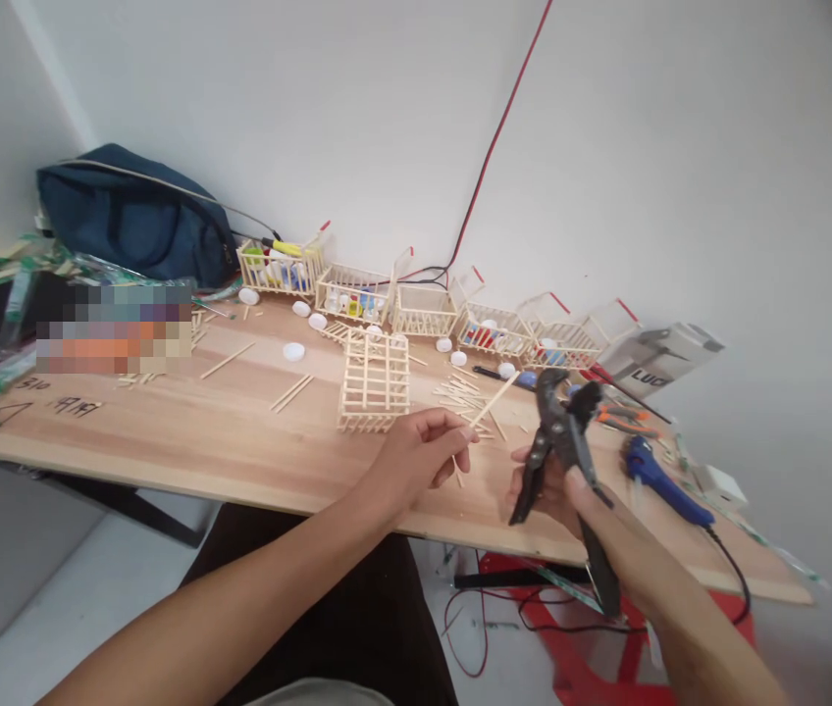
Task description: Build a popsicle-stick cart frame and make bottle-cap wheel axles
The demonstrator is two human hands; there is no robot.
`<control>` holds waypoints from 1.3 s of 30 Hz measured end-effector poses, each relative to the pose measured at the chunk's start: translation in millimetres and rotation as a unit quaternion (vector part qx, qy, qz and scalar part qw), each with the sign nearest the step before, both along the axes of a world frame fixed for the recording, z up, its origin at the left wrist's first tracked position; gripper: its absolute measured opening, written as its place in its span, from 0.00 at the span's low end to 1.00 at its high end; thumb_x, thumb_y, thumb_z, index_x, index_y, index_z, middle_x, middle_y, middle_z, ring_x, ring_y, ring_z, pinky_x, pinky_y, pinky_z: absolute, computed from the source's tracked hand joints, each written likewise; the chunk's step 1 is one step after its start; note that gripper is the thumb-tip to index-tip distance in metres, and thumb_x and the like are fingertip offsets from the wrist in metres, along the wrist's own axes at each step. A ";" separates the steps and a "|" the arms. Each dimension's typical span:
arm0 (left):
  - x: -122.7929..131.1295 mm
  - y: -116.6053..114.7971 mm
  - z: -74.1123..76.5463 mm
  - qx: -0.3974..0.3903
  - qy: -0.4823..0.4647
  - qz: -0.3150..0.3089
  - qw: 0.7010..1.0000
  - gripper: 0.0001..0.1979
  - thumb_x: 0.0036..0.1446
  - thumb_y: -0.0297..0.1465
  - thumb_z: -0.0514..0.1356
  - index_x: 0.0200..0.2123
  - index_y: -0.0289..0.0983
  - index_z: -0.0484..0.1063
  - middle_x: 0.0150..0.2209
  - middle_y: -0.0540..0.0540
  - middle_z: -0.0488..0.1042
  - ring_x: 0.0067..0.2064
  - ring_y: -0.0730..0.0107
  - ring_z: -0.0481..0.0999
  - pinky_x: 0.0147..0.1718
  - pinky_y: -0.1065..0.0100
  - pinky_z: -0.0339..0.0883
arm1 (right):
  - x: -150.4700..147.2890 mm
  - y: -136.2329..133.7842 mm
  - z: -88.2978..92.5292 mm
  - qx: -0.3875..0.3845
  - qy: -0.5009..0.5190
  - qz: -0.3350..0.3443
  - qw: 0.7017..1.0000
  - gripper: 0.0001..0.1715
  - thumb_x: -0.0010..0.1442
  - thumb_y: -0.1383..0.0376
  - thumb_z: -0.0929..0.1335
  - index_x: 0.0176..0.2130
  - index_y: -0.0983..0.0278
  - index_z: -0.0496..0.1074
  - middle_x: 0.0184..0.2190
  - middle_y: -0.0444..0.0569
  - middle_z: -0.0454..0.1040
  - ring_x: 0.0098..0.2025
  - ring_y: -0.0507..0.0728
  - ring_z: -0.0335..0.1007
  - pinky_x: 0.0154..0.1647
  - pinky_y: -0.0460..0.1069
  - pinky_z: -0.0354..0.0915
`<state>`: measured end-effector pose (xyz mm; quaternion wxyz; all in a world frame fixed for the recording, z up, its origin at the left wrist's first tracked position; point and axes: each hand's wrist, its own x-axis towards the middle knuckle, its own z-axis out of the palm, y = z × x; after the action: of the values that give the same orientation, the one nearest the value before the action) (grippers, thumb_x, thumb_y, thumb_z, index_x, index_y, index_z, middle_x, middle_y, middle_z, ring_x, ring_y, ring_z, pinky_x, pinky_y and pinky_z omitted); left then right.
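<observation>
Pinched in the fingers of my left hand (427, 446) is a thin wooden stick (495, 399), slanting up to the right. My right hand (570, 500) is wrapped round a black hand cutter (559, 422), its jaws pointing up and its handles spread. The stick's upper end comes close to the jaws but appears apart from them. Just behind my left hand stands a small cart-like frame of glued sticks (376, 378). Loose sticks (460, 394) lie scattered on the table beyond the two hands.
Several finished stick carts (353, 294) with white wheels line the wall. A blue glue gun (666, 480), orange-handled pliers (628, 420) and a white box (670, 358) are at right. A dark blue bag (136, 211) stands back left. The wooden table's (187, 431) front edge is near my forearms.
</observation>
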<state>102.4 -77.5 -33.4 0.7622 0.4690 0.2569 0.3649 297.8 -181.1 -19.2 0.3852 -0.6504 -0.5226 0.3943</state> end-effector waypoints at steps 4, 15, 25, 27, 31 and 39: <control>1.8 -0.9 4.1 0.008 -0.004 0.031 0.999 0.10 0.51 0.34 0.63 0.25 0.33 0.70 0.20 0.52 0.68 0.17 0.84 0.55 0.17 0.74 0.44 | 0.8 -16.6 12.6 -0.063 -0.164 0.013 0.984 0.36 0.61 0.39 0.59 0.49 0.62 0.74 0.42 0.55 0.78 0.47 0.66 0.72 0.56 0.62 0.64; 7.7 -1.1 3.0 0.028 0.010 0.043 0.999 0.08 0.51 0.30 0.62 0.26 0.35 0.65 0.19 0.51 0.72 0.16 0.84 0.56 0.16 0.76 0.47 | -14.5 -7.3 22.9 -0.086 -0.237 0.106 0.962 0.37 0.65 0.42 0.55 0.55 0.63 0.70 0.30 0.49 0.74 0.39 0.62 0.71 0.45 0.55 0.67; 7.9 -0.2 4.7 0.030 0.037 0.036 0.998 0.06 0.50 0.26 0.61 0.25 0.35 0.65 0.20 0.50 0.74 0.15 0.84 0.58 0.15 0.77 0.51 | -21.8 -1.1 27.3 -0.087 -0.241 0.108 0.961 0.36 0.65 0.42 0.57 0.53 0.65 0.71 0.33 0.49 0.75 0.36 0.59 0.69 0.40 0.51 0.63; 7.9 0.7 3.2 0.027 0.038 0.032 0.998 0.07 0.50 0.26 0.61 0.25 0.35 0.65 0.21 0.50 0.74 0.15 0.84 0.58 0.15 0.77 0.50 | -23.5 -1.3 27.6 -0.087 -0.246 0.099 0.960 0.35 0.64 0.42 0.58 0.52 0.65 0.72 0.36 0.49 0.76 0.37 0.59 0.69 0.39 0.51 0.63; 7.8 2.6 0.4 0.023 0.037 0.023 0.999 0.07 0.51 0.26 0.62 0.25 0.34 0.64 0.21 0.49 0.75 0.14 0.84 0.59 0.15 0.77 0.51 | -25.5 -2.1 26.2 -0.090 -0.240 0.083 0.963 0.33 0.63 0.43 0.60 0.49 0.65 0.72 0.35 0.48 0.75 0.36 0.58 0.68 0.38 0.50 0.62; 9.7 3.0 -2.1 0.023 0.064 0.014 0.998 0.08 0.51 0.24 0.62 0.24 0.33 0.65 0.21 0.48 0.75 0.14 0.84 0.60 0.14 0.78 0.52 | -21.9 -3.6 15.6 -0.077 -0.283 0.068 0.954 0.30 0.63 0.43 0.60 0.42 0.65 0.73 0.29 0.46 0.72 0.29 0.54 0.62 0.30 0.48 0.57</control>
<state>112.2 -74.5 -35.4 0.7278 0.5057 0.3031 0.3503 275.9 -184.7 -3.6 0.1423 -0.7259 -0.6212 0.2586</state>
